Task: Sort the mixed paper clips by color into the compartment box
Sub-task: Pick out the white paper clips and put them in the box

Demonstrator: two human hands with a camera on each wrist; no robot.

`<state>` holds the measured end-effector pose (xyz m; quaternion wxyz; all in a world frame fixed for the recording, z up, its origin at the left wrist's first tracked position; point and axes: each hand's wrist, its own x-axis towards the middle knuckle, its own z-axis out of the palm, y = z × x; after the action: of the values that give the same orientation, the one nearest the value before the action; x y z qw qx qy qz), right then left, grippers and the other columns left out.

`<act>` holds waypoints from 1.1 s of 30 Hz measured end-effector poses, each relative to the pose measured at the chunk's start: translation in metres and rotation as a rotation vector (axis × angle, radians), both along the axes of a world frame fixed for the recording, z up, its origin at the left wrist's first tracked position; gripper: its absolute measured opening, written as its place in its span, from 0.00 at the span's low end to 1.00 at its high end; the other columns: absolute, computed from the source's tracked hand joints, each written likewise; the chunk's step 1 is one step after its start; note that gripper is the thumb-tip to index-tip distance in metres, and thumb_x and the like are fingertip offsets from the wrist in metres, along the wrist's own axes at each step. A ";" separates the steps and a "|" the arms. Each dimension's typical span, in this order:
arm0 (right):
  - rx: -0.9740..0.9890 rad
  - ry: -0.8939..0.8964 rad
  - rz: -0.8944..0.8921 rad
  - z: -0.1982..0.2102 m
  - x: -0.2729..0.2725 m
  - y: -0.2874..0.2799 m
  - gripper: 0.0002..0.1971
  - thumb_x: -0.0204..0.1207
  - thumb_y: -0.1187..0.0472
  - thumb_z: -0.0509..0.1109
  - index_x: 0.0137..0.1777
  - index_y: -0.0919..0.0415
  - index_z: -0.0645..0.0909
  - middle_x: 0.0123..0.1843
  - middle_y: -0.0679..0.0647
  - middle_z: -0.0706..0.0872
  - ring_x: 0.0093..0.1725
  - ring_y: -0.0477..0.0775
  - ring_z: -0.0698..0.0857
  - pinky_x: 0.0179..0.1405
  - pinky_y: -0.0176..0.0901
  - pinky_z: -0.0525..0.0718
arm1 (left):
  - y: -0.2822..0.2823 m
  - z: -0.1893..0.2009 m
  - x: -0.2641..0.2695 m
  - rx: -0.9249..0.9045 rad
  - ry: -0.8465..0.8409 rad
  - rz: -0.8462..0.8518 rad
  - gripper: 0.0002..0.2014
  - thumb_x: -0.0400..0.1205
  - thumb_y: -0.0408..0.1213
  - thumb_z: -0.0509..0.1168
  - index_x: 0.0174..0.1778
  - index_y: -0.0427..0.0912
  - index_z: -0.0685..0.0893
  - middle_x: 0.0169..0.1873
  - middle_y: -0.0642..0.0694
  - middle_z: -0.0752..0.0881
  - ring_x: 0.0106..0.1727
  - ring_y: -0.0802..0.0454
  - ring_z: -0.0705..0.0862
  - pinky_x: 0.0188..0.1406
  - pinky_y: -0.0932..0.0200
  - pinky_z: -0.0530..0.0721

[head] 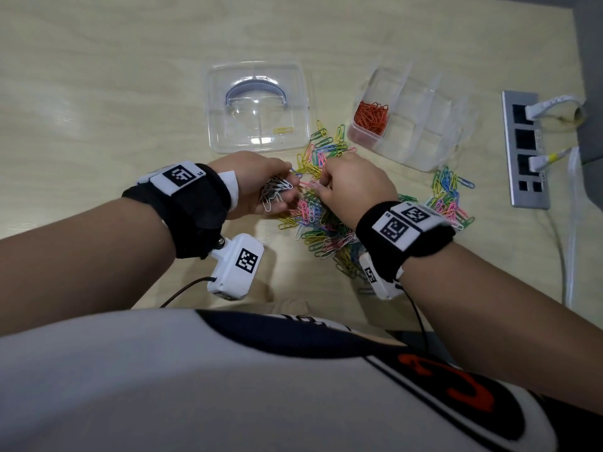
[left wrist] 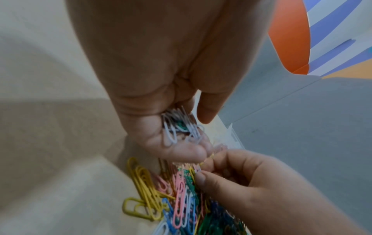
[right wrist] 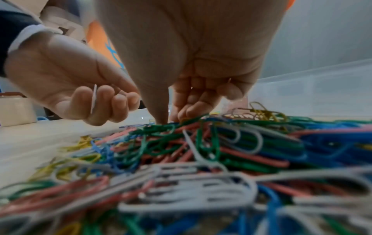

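A heap of mixed coloured paper clips (head: 326, 223) lies on the wooden table. My left hand (head: 280, 194) hovers at the heap's left edge and grips a bunch of white clips (left wrist: 177, 128). My right hand (head: 315, 187) reaches down beside it, thumb and forefinger (right wrist: 161, 114) pinching a clip at the top of the heap; its colour is hidden. The clear compartment box (head: 424, 138) stands at the back right, with orange clips (head: 372, 117) in its near-left compartment. Its other compartments look bare.
A clear lid (head: 257, 106) lies behind the hands, a single yellow clip (head: 283, 129) on it. A second patch of clips (head: 447, 197) spreads to the right. A grey power strip (head: 525, 148) with plugged cables sits near the table's right edge.
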<state>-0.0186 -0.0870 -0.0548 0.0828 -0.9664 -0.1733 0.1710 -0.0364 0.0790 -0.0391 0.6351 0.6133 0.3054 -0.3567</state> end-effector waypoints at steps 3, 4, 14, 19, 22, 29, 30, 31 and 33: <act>0.002 -0.022 -0.005 0.000 0.002 -0.001 0.07 0.81 0.57 0.64 0.51 0.53 0.83 0.55 0.55 0.83 0.54 0.60 0.83 0.53 0.52 0.81 | 0.002 0.001 0.000 0.001 -0.002 0.019 0.14 0.88 0.41 0.57 0.40 0.40 0.82 0.23 0.47 0.82 0.31 0.54 0.80 0.29 0.66 0.84; 0.032 -0.002 -0.031 0.000 0.003 -0.002 0.06 0.80 0.58 0.64 0.49 0.52 0.83 0.54 0.54 0.82 0.52 0.59 0.83 0.54 0.52 0.81 | 0.002 0.001 0.000 0.006 -0.003 0.023 0.14 0.87 0.40 0.57 0.40 0.39 0.82 0.24 0.46 0.82 0.31 0.53 0.80 0.29 0.66 0.84; 0.509 0.037 0.010 0.019 -0.006 0.011 0.05 0.75 0.58 0.71 0.48 0.52 0.87 0.44 0.45 0.88 0.41 0.42 0.79 0.46 0.38 0.76 | -0.008 -0.001 0.001 -0.007 -0.004 0.025 0.10 0.86 0.42 0.59 0.46 0.40 0.81 0.27 0.46 0.83 0.28 0.55 0.83 0.28 0.65 0.86; 0.422 -0.012 0.023 0.014 -0.007 0.002 0.02 0.74 0.58 0.67 0.43 0.51 0.81 0.43 0.47 0.83 0.46 0.50 0.80 0.48 0.47 0.79 | -0.004 -0.002 -0.001 -0.017 0.008 0.023 0.14 0.87 0.44 0.58 0.43 0.40 0.81 0.22 0.48 0.82 0.25 0.57 0.81 0.28 0.66 0.85; 0.065 0.102 0.174 0.011 -0.011 -0.007 0.06 0.76 0.49 0.70 0.51 0.44 0.81 0.48 0.46 0.75 0.53 0.53 0.80 0.54 0.49 0.78 | -0.001 -0.002 -0.001 -0.021 0.012 0.025 0.16 0.88 0.46 0.57 0.41 0.40 0.81 0.21 0.48 0.81 0.25 0.57 0.80 0.28 0.66 0.84; 0.084 -0.003 0.117 0.004 -0.012 -0.010 0.10 0.80 0.50 0.68 0.57 0.47 0.87 0.54 0.52 0.76 0.58 0.58 0.79 0.55 0.49 0.78 | -0.004 0.002 0.000 -0.032 0.004 0.081 0.28 0.88 0.55 0.48 0.40 0.36 0.82 0.24 0.43 0.82 0.26 0.53 0.81 0.31 0.61 0.86; 0.126 -0.012 0.079 0.004 -0.011 -0.011 0.10 0.80 0.51 0.69 0.56 0.48 0.88 0.56 0.53 0.77 0.59 0.58 0.78 0.57 0.50 0.79 | -0.004 0.003 0.000 -0.037 0.006 0.082 0.29 0.88 0.55 0.48 0.41 0.36 0.82 0.24 0.42 0.82 0.26 0.53 0.81 0.32 0.61 0.87; 0.166 -0.019 0.044 0.003 -0.010 -0.012 0.09 0.79 0.53 0.69 0.56 0.49 0.89 0.57 0.53 0.77 0.60 0.58 0.78 0.58 0.51 0.79 | -0.003 0.003 0.000 -0.043 0.007 0.083 0.29 0.88 0.56 0.47 0.41 0.35 0.83 0.25 0.42 0.83 0.26 0.52 0.82 0.32 0.61 0.87; 0.207 -0.015 -0.012 0.005 -0.008 -0.014 0.09 0.79 0.54 0.69 0.54 0.51 0.88 0.57 0.53 0.78 0.58 0.57 0.79 0.58 0.51 0.80 | -0.003 0.003 -0.001 -0.059 0.005 0.092 0.31 0.88 0.56 0.47 0.41 0.34 0.83 0.27 0.40 0.83 0.25 0.51 0.83 0.33 0.60 0.87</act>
<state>-0.0268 -0.1011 -0.0501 0.1818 -0.9549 -0.1850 0.1444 -0.0374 0.0760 -0.0359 0.6678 0.5787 0.3243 -0.3377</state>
